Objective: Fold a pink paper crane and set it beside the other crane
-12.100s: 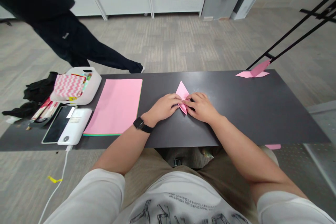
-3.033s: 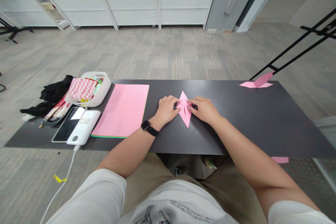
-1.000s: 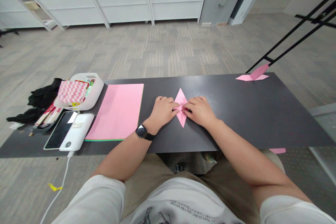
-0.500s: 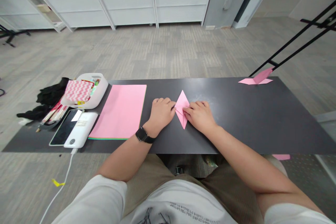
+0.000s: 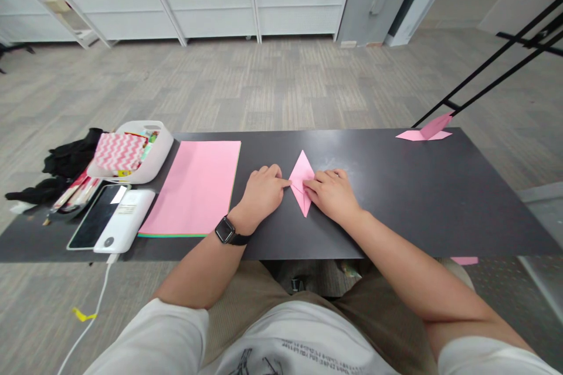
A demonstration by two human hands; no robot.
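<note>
A pink folded sheet of paper (image 5: 302, 168), a narrow diamond with crease lines across its lower half, lies flat on the dark table in front of me. At its left corner, one outstretched digit of my left hand (image 5: 263, 193) touches the edge. The other fingers of that hand are loosely bent over the table and grip nothing. My right hand (image 5: 333, 194) rests on the right side of the diamond, fingertips pressed together on its edge and covering the right corner. A black watch (image 5: 225, 229) is on my left wrist.
A stack of coloured paper (image 5: 193, 187), pink on top, lies left of my hands. Farther left are a white basket (image 5: 159, 155), a phone (image 5: 94, 220), a white power bank (image 5: 124, 222) with a cable, and black cloth (image 5: 73, 155). A pink origami piece (image 5: 426, 133) stands at the far right edge.
My left hand has drawn slightly left, with one digit now stretched to the paper's corner. My right hand stays on the folded paper. The whole view has shifted a little.
</note>
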